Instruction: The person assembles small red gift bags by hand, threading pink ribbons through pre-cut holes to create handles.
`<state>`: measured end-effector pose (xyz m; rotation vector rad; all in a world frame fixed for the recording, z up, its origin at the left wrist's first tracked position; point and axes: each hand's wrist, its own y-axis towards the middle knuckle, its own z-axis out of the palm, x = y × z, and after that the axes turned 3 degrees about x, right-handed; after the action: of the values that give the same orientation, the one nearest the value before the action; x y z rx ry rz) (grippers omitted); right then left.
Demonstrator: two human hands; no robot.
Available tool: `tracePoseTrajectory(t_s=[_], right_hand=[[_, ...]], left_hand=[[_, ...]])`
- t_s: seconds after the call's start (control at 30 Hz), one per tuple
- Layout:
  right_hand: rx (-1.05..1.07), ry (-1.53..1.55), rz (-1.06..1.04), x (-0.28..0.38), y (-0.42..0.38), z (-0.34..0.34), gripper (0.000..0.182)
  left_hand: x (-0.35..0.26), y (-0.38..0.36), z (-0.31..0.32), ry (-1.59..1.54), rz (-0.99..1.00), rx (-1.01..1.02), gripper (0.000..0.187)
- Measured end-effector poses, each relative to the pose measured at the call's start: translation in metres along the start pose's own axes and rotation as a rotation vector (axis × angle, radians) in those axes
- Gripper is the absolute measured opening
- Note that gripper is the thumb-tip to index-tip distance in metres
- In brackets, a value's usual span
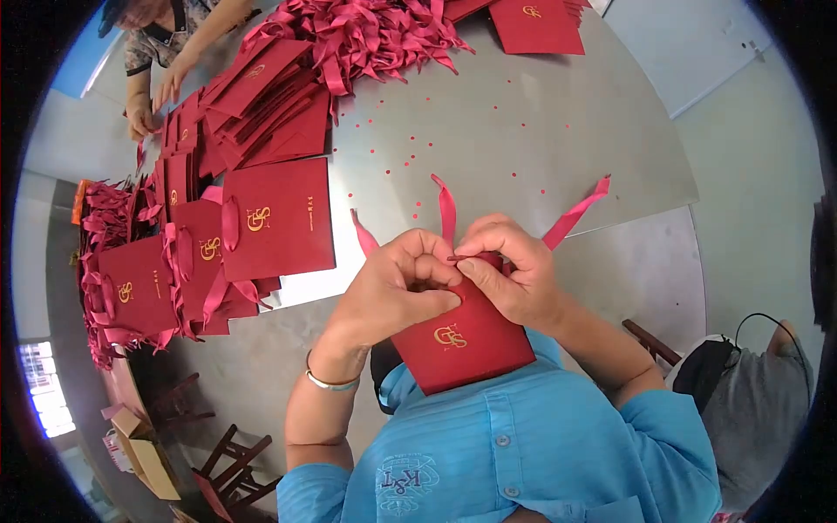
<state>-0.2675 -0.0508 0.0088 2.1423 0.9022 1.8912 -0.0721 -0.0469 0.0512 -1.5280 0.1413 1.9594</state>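
Observation:
A dark red paper gift bag [471, 344] with a gold logo leans against the blue shirt, its upper edge between my two hands. My left hand [405, 283] is closed at the bag's upper left edge, thumb on the front face. My right hand [514, 270] pinches the end of a pink ribbon [455, 259] at the bag's top; its thumb and fingertips nearly meet my left fingers. Loose pink ribbon lengths [578, 211] stick out beyond the hands, lying over the table edge. The holes in the bag are hidden by my fingers.
Finished-looking bags with ribbon handles [279, 218] lie at the left of the metal table [610, 131]. Behind them are stacked flat bags [261, 105] and a heap of pink ribbons [375, 39]. Small red paper dots are scattered about. Another person's hand [139, 118] works at the far left.

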Motion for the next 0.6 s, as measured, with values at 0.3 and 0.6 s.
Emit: tracePoseTrajectory(t_s=[0.3,0.6], right_hand=[[-0.022,-0.134,0.006,0.031,0.002,-0.026,0.018],[0.123,-0.554,-0.217,0.050,0.006,-0.019,0.021]], left_hand=[[0.002,0.000,0.007,0.184,0.037,-0.043,0.018],[0.010,-0.003,0.012,0.365,0.166,-0.120,0.013]])
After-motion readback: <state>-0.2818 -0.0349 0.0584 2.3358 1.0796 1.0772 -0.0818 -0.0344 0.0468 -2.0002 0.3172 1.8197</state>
